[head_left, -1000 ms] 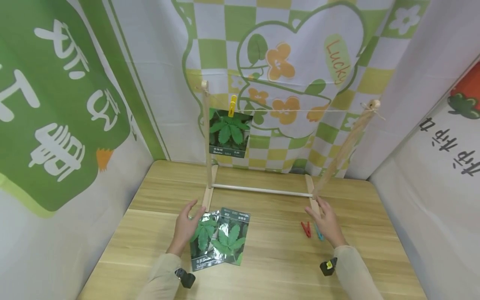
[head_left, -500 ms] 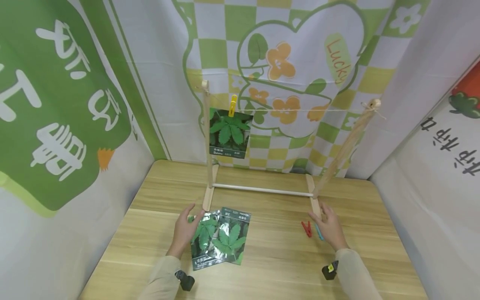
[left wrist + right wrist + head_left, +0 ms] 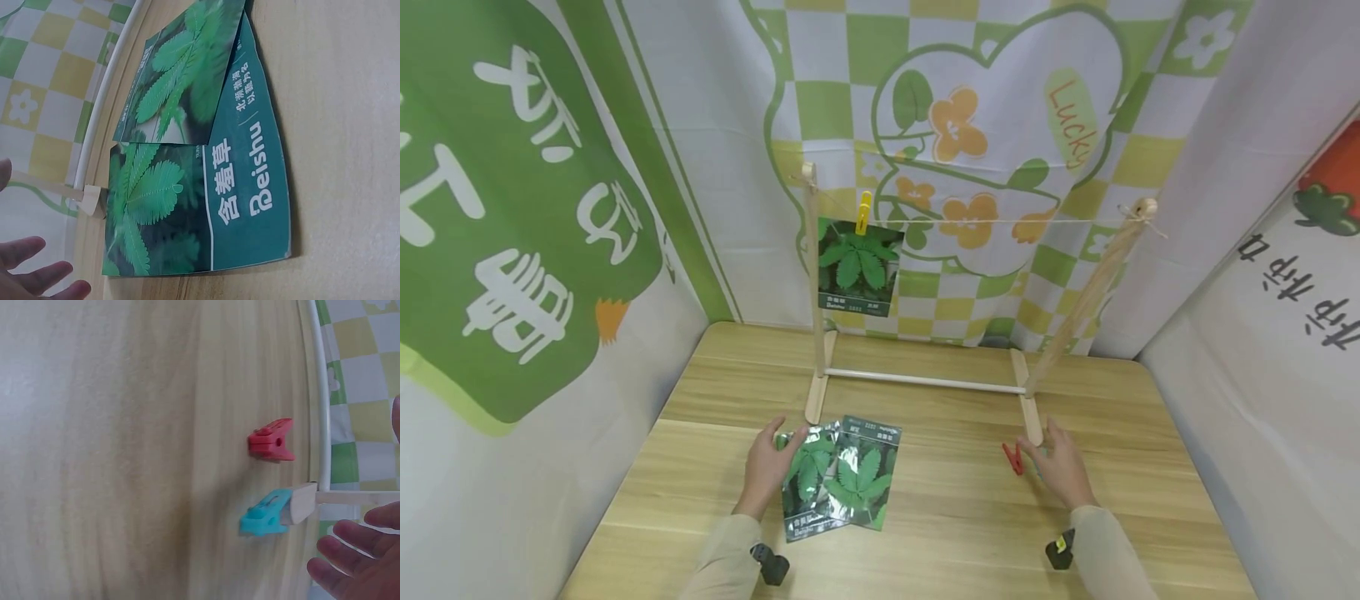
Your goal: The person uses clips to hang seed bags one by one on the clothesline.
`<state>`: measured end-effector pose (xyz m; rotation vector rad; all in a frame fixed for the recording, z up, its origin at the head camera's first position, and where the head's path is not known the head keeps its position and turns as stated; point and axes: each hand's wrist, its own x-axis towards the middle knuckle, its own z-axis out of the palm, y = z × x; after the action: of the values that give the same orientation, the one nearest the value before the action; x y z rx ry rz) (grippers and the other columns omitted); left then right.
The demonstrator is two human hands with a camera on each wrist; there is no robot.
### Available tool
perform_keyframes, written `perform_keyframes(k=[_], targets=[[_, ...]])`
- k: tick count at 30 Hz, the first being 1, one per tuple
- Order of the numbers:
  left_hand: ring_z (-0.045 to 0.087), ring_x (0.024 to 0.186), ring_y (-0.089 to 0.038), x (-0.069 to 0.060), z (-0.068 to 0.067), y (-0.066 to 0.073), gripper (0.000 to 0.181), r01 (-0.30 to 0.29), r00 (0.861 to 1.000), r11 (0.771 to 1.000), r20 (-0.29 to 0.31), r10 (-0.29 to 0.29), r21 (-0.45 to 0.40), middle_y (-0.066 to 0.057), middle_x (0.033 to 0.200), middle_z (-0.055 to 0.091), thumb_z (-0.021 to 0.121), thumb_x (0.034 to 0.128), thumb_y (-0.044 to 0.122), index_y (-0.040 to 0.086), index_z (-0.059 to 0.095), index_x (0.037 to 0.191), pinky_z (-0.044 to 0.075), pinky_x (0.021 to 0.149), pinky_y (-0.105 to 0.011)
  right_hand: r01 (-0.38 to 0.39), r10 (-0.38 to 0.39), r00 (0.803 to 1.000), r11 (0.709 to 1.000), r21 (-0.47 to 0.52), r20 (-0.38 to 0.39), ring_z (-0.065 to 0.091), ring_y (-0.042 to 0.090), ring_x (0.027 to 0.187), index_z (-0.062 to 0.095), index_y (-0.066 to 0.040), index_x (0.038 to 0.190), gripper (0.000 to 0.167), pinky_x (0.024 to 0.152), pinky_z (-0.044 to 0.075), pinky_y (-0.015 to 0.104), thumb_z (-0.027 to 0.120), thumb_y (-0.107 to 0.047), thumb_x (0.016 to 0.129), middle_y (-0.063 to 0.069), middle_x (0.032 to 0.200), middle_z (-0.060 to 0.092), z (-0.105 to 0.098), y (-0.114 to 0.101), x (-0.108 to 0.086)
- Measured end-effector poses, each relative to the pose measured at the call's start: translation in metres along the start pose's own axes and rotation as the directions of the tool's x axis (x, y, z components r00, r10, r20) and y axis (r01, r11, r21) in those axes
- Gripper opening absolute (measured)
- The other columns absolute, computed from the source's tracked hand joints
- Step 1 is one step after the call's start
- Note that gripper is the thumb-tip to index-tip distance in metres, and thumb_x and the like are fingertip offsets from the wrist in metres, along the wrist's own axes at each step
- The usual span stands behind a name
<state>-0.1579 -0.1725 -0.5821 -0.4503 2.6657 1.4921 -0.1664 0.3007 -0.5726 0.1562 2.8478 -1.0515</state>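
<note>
My left hand (image 3: pixel 767 468) is beside two overlapping packets, its fingers relaxed and nothing in them. The lower packet (image 3: pixel 250 181) and the upper packet (image 3: pixel 181 75) are glossy, dark green, with leaf pictures. My right hand (image 3: pixel 1065 468), also holding nothing, is near the right foot (image 3: pixel 1032 419) of a wooden rack. A blue clothespin (image 3: pixel 265 515) lies beside that foot, mostly hidden by the hand in the head view. Left of it is a red clothespin (image 3: pixel 1013 458). A third packet (image 3: pixel 859 271) hangs from the rack's string (image 3: pixel 970 222) by a yellow clothespin (image 3: pixel 863 213).
The rack has a left post (image 3: pixel 815 283), a leaning right post (image 3: pixel 1086 308) and a white bar (image 3: pixel 925 381) low between them. It stands on a wooden table (image 3: pixel 955 517). A checked cloth (image 3: pixel 823 108) hangs behind.
Both hands have drawn back slightly from the rack's feet toward the person, the right one more. Packets, clothespins and rack stay in place.
</note>
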Motion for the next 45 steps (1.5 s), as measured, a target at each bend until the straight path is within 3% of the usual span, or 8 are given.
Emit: perform_keyframes(k=[11,18,25,37,45], targets=[[0.041,0.132,-0.051,-0.001,-0.001,-0.005,0.074,0.001,1.0,0.994,-0.025,0.002,0.113,-0.032,0.146,0.041,0.058,0.0947,0.048,-0.002,0.037,0.146,0.038,0.107,-0.06,0.003,-0.003,1.0,1.0,-0.022,-0.023,0.033,0.053,0.135,0.035,0.006,0.144,0.081,0.108,0.031,0.067,0.054,-0.055,0.095,0.034,0.148,0.033,0.01,0.017,0.0],[0.045,0.128,-0.053,-0.001,0.0,-0.008,0.077,0.011,0.999,0.98,-0.033,-0.005,0.196,-0.033,0.142,0.044,0.058,0.0934,0.049,-0.004,0.037,0.145,0.041,0.103,-0.062,-0.046,0.047,0.999,0.997,-0.064,0.012,0.027,0.057,0.136,0.023,0.015,0.146,0.091,0.111,0.028,0.066,0.049,-0.057,0.096,0.04,0.149,0.025,0.009,0.017,-0.003],[0.05,0.121,-0.054,-0.001,0.004,-0.008,0.075,0.015,0.999,0.962,-0.051,-0.002,0.271,-0.035,0.137,0.048,0.061,0.0924,0.045,-0.007,0.04,0.142,0.048,0.095,-0.062,-0.038,0.036,0.999,0.991,-0.127,-0.018,0.035,0.058,0.13,0.025,0.016,0.145,0.091,0.107,0.034,0.067,0.049,-0.057,0.096,0.044,0.142,0.033,0.013,0.019,-0.003],[0.042,0.127,-0.055,0.0,0.01,-0.008,0.075,0.015,1.0,0.927,-0.027,-0.006,0.375,-0.035,0.137,0.048,0.062,0.092,0.045,-0.005,0.039,0.143,0.037,0.099,-0.07,-0.095,0.091,0.995,0.976,-0.197,-0.03,0.036,0.057,0.128,0.033,0.02,0.139,0.086,0.105,0.035,0.066,0.048,-0.055,0.097,0.044,0.141,0.034,0.018,0.023,-0.002],[0.042,0.125,-0.054,-0.004,0.015,-0.003,0.075,0.006,1.0,0.915,-0.027,0.005,0.403,-0.036,0.136,0.047,0.065,0.0901,0.043,-0.006,0.041,0.141,0.036,0.099,-0.068,-0.101,0.091,0.994,0.972,-0.21,-0.056,0.046,0.051,0.119,0.057,0.012,0.126,0.072,0.098,0.042,0.064,0.053,-0.054,0.095,0.036,0.132,0.047,0.024,0.022,0.0]])
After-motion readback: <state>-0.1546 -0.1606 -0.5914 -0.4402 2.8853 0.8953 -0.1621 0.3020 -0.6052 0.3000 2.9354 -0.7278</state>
